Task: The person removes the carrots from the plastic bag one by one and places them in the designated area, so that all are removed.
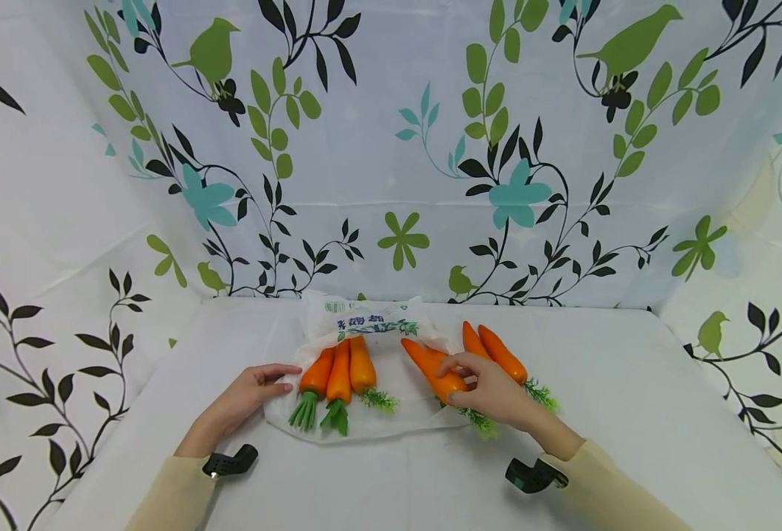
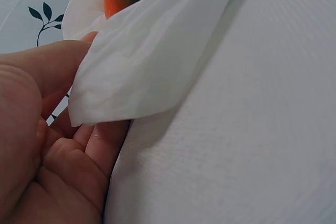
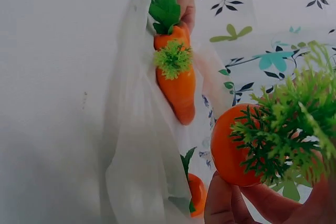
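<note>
The right hand (image 1: 490,389) gripped a carrot (image 1: 421,361) just right of the head view's centre, over the bag (image 1: 397,420), its tip toward the upper left. The left hand (image 1: 251,394) pinched the bag's edge, left of centre. Good handling called for a firm pinch, so the thin film would not slip, and a low, tip-first carrot, its sprig (image 1: 480,422) clear of the rim. Three carrots (image 1: 340,376) left of centre needed room; two others (image 1: 505,355) lay right of centre.
</note>
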### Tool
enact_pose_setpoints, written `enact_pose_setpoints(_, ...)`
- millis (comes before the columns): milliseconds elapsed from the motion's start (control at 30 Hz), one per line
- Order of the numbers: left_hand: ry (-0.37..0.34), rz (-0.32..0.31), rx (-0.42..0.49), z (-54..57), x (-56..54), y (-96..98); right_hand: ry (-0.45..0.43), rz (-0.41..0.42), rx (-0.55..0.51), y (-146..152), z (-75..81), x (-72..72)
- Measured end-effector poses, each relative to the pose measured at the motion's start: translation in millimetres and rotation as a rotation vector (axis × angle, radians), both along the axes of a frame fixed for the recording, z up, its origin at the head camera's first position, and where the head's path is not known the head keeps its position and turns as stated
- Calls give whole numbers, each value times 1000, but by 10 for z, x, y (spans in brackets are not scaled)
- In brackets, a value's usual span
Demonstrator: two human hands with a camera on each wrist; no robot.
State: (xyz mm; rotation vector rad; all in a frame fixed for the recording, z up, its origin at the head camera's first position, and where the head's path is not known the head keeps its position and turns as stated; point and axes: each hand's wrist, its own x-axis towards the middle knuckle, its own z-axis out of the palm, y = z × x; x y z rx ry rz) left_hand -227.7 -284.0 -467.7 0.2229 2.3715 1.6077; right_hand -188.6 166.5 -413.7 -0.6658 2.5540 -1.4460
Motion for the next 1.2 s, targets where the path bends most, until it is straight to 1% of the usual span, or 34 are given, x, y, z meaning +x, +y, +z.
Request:
enact_pose_setpoints(100, 3, 0, -5, 1, 5, 4, 6, -10, 4, 62, -11, 42)
enact_pose_setpoints(267, -2, -1, 2, -8, 8, 2, 42, -23, 24, 183, -6, 107)
enact_pose_setpoints(433, -1, 0, 12, -12, 6, 1, 51, -40, 3, 328, 38, 153)
enact_pose_setpoints(567, 1, -3, 9, -12, 2, 2, 55, -69, 6, 460, 46, 165)
enact_pose_setpoints(733, -2, 2, 6, -13, 0, 3, 63, -96, 11, 610, 12, 160)
enact_pose_setpoints(967, -4, 2, 13, -13, 3, 4, 57, -118, -3, 745, 2, 200)
enact_pose_setpoints(1200, 7, 1, 4, -19, 1, 4, 71, -141, -14, 877, -10, 216)
